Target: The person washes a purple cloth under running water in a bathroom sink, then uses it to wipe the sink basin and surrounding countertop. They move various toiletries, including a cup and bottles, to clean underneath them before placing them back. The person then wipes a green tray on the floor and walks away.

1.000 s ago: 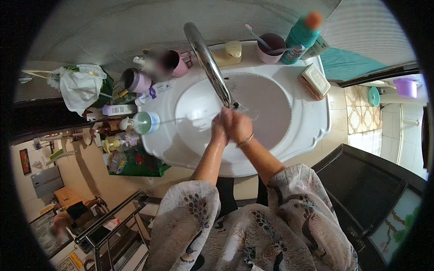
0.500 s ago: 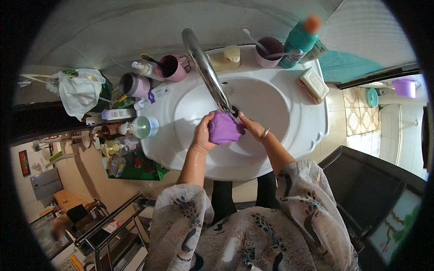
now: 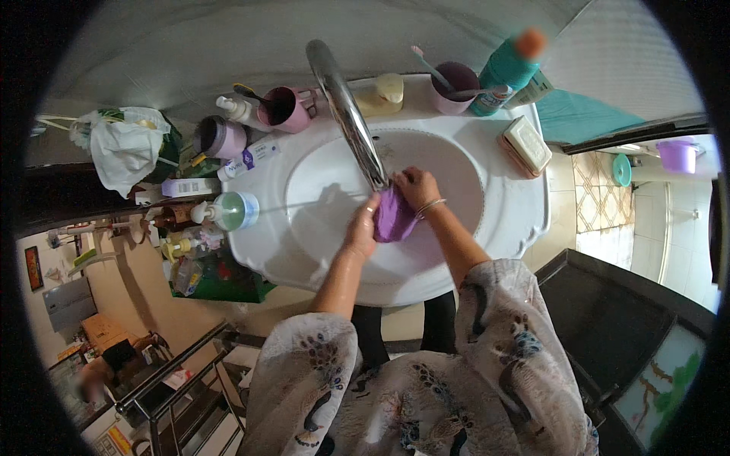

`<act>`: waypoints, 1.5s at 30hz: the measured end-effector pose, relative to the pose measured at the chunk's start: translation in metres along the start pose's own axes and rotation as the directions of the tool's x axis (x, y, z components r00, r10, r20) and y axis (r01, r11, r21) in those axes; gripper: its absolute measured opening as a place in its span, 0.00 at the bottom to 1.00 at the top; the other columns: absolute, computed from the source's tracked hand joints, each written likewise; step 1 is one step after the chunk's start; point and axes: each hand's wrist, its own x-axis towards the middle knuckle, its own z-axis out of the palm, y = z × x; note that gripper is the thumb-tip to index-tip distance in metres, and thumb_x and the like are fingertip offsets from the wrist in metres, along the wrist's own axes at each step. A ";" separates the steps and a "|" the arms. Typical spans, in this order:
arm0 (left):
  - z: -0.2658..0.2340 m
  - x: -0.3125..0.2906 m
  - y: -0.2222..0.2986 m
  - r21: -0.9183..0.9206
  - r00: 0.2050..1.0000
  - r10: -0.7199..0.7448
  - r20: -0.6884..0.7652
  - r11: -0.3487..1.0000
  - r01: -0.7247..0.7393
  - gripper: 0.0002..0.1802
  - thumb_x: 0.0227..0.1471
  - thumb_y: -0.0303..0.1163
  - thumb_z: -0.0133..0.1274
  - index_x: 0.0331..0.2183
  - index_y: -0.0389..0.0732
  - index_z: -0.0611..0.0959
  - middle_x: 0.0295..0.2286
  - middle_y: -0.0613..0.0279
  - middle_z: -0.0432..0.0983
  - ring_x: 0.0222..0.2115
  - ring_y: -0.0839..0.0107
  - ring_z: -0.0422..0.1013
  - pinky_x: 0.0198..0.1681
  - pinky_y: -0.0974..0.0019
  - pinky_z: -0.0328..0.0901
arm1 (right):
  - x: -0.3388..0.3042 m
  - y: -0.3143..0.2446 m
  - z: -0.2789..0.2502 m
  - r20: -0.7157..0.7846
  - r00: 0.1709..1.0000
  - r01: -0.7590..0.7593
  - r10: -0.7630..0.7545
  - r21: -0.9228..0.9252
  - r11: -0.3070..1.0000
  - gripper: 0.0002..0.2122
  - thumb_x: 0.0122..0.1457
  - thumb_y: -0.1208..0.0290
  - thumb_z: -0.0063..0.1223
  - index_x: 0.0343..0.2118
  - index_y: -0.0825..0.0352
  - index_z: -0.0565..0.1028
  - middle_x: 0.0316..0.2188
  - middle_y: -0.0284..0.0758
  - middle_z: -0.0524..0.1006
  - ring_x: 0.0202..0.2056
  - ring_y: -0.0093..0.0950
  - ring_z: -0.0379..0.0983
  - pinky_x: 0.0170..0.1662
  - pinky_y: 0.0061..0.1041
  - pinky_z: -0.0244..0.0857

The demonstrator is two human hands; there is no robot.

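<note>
A purple cloth (image 3: pixel 394 218) is bunched between my two hands above the white sink basin (image 3: pixel 315 194), just under the mouth of the chrome faucet (image 3: pixel 346 110). My left hand (image 3: pixel 363 226) grips its left side, the thumb along the edge. My right hand (image 3: pixel 417 190), with a bangle at the wrist, has its fingers curled on the upper right of the cloth. Whether water is running cannot be made out.
Around the rim stand a soap box (image 3: pixel 525 148), a purple cup (image 3: pixel 455 83) with toothbrushes, a teal bottle (image 3: pixel 506 72), a pink mug (image 3: pixel 285 110) and a clear pump bottle (image 3: pixel 236 211). A dark panelled surface (image 3: pixel 608 311) lies at the right, a metal rail (image 3: pixel 171 372) at lower left.
The cloth has shifted a little right and looks narrower, more gathered. My right hand has moved up, its fingers now curled over the cloth. My left hand has followed rightward.
</note>
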 end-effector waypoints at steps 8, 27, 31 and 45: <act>-0.086 0.050 -0.008 0.008 0.967 0.058 -0.247 0.998 -0.058 0.21 0.53 0.38 0.48 0.46 0.39 0.70 0.41 0.59 0.69 0.40 0.64 0.69 0.42 0.58 0.68 | -0.015 0.037 0.042 -0.012 0.968 -0.250 0.251 0.059 0.966 0.18 0.48 0.65 0.58 0.41 0.71 0.74 0.34 0.46 0.77 0.37 0.40 0.74 0.43 0.31 0.66; -0.010 0.023 -0.011 0.490 0.977 0.202 -0.069 0.860 -0.143 0.19 0.53 0.45 0.49 0.30 0.35 0.79 0.24 0.68 0.73 0.25 0.76 0.67 0.30 0.68 0.64 | -0.029 -0.006 0.008 -0.059 0.998 -0.036 0.036 0.004 0.999 0.09 0.49 0.71 0.52 0.33 0.68 0.73 0.28 0.47 0.76 0.34 0.46 0.72 0.38 0.38 0.66; -0.134 0.075 -0.002 0.805 0.897 0.429 -0.104 0.566 -0.177 0.14 0.49 0.34 0.49 0.36 0.36 0.80 0.32 0.53 0.78 0.34 0.64 0.73 0.40 0.63 0.66 | -0.010 0.008 -0.008 0.050 0.995 -0.075 0.084 -0.163 0.984 0.14 0.49 0.68 0.54 0.38 0.69 0.72 0.33 0.49 0.75 0.35 0.47 0.73 0.39 0.38 0.67; -0.054 0.053 -0.020 0.252 0.942 0.335 0.005 0.911 -0.326 0.14 0.55 0.41 0.48 0.33 0.39 0.77 0.28 0.61 0.73 0.26 0.71 0.70 0.32 0.66 0.68 | -0.118 -0.082 0.041 -0.180 0.908 0.418 -0.378 0.364 0.833 0.11 0.46 0.72 0.57 0.30 0.73 0.72 0.28 0.45 0.73 0.23 0.38 0.70 0.29 0.30 0.65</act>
